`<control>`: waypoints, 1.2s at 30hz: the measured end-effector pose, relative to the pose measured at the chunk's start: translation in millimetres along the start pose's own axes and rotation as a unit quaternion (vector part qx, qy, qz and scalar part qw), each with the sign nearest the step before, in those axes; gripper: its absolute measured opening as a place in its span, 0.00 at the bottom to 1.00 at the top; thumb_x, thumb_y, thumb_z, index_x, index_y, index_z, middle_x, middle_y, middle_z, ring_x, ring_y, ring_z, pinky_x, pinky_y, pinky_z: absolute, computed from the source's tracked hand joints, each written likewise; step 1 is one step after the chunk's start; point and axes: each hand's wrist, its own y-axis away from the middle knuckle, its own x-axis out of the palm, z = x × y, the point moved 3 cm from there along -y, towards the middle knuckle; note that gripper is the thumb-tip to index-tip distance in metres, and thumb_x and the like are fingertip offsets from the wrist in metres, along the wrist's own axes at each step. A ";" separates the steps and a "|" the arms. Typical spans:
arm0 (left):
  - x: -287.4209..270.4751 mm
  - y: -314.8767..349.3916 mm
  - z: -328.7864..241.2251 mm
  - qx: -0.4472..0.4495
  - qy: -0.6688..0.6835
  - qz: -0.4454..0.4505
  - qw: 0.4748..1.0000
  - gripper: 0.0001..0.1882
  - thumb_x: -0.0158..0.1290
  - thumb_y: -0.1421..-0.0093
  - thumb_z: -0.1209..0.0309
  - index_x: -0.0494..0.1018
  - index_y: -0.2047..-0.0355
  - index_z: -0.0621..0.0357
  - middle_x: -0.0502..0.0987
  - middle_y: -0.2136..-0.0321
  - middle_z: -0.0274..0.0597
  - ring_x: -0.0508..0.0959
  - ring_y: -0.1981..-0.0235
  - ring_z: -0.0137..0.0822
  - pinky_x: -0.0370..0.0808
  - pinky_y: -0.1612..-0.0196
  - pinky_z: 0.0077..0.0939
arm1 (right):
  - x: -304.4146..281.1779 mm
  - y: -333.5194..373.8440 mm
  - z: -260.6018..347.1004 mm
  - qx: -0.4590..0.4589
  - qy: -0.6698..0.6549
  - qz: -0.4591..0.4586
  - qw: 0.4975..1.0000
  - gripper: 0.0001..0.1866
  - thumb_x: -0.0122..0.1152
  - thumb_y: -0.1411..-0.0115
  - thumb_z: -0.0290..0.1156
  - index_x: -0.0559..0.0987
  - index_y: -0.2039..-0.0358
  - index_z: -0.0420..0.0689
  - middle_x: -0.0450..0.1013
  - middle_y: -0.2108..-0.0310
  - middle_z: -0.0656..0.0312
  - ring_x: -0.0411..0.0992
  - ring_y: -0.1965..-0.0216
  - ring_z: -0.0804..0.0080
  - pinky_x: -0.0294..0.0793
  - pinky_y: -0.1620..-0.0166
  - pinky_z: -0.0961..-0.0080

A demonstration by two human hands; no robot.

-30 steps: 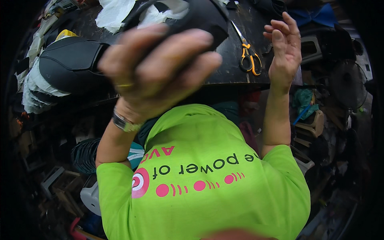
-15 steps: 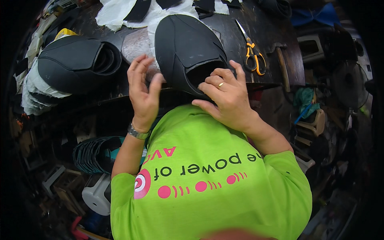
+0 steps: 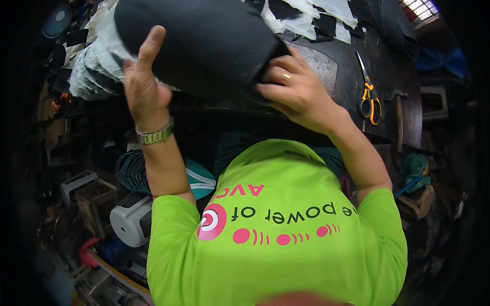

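Observation:
My right hand (image 3: 301, 92) grips the near right edge of a black shoe upper (image 3: 204, 41), its fingers curled round the opening. The upper is smooth, blurred by motion and tilted above the left part of the bench. At its left end my left hand (image 3: 145, 84) is raised with the thumb stretched up, apart from the fingers. Those fingers are blurred and partly hidden, and nothing shows in their hold. Below the upper's left end lies a pile of white cloth-backed black pieces (image 3: 94, 69).
Scissors with orange and black handles (image 3: 369, 99) lie on the dark bench (image 3: 352, 115) to the right. Cloth-backed scraps (image 3: 337, 15) are along the far side. A metal plate (image 3: 319, 64) lies beyond my right hand. A grey stool (image 3: 130, 222) stands low on the left.
The black shoe upper has moved left from in front of me, over the pile there, with my right hand now gripping its edge. My left hand has moved left and up. The view has shifted.

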 end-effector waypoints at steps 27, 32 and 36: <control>-67.3 -33.2 -21.6 0.196 -0.603 -0.138 0.761 0.20 0.70 0.42 0.61 0.84 0.51 0.55 0.85 0.56 0.48 0.83 0.54 0.39 0.77 0.47 0.29 | 120.1 -50.2 -28.3 0.096 -0.142 -0.077 0.982 0.34 0.71 0.54 0.21 0.74 0.43 0.43 0.66 0.44 0.47 0.65 0.39 0.44 0.69 0.39 0.55; -75.1 -32.4 -19.8 0.233 -0.660 -0.141 0.700 0.15 0.68 0.40 0.62 0.85 0.54 0.52 0.85 0.58 0.46 0.82 0.54 0.42 0.75 0.47 0.33 | 136.0 -58.2 -31.1 0.194 -0.046 -0.052 0.978 0.63 0.77 0.59 0.24 0.49 0.25 0.51 0.54 0.32 0.37 0.55 0.31 0.36 0.57 0.32 0.44; -67.7 -38.4 -18.7 0.293 -0.748 -0.139 0.580 0.19 0.65 0.38 0.60 0.81 0.47 0.46 0.71 0.46 0.56 0.68 0.40 0.55 0.67 0.38 0.47 | 144.7 -73.0 -42.8 0.190 -0.054 0.041 0.980 0.67 0.82 0.60 0.33 0.48 0.24 0.52 0.57 0.36 0.37 0.56 0.32 0.38 0.55 0.33 0.40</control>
